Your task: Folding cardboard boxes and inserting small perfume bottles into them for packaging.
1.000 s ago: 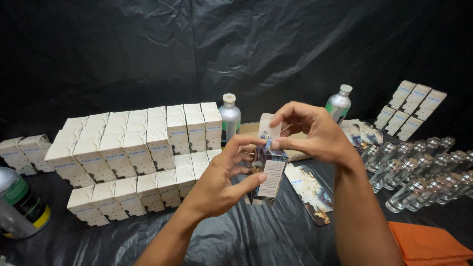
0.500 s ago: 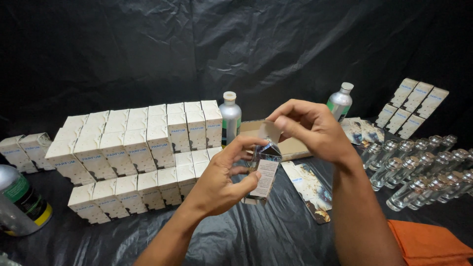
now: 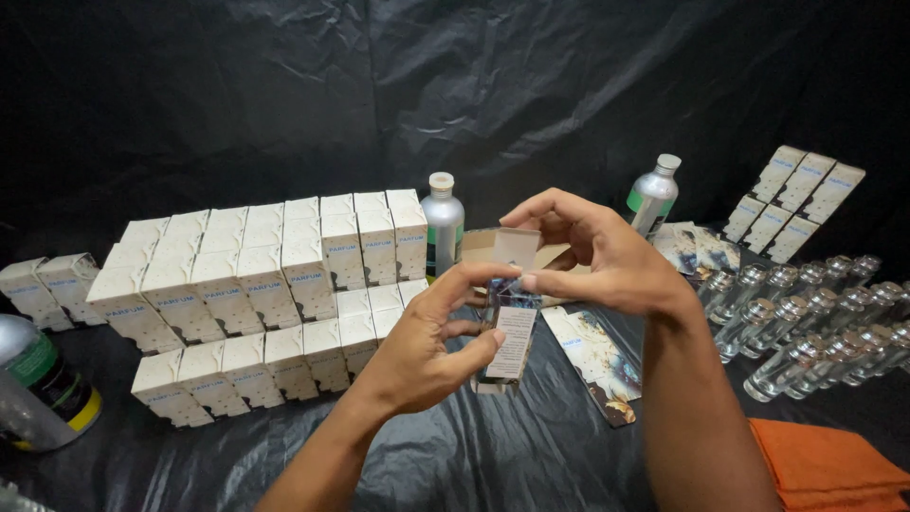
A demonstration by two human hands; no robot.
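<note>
My left hand (image 3: 427, 346) grips a small printed carton (image 3: 510, 337) upright above the black sheet, thumb on its front, fingers round its back. My right hand (image 3: 607, 256) is at the carton's top, fingertips pinching the flaps, and the white top flap (image 3: 517, 246) stands up behind them. What is inside the carton is hidden.
Stacked white cartons (image 3: 265, 284) fill the left. Two silver bottles (image 3: 442, 228) (image 3: 652, 194) stand behind. Flat printed carton blanks (image 3: 597, 356) lie under my hands. Several clear glass bottles (image 3: 806, 322) lie at right, more cartons (image 3: 796, 199) far right, an orange cloth (image 3: 825, 465) lower right, a large silver bottle (image 3: 38, 393) far left.
My right hand's fingers have shifted on the carton's top: the white flap was up, then pressed down, and now stands up again. My left hand keeps its grip, the carton barely moved.
</note>
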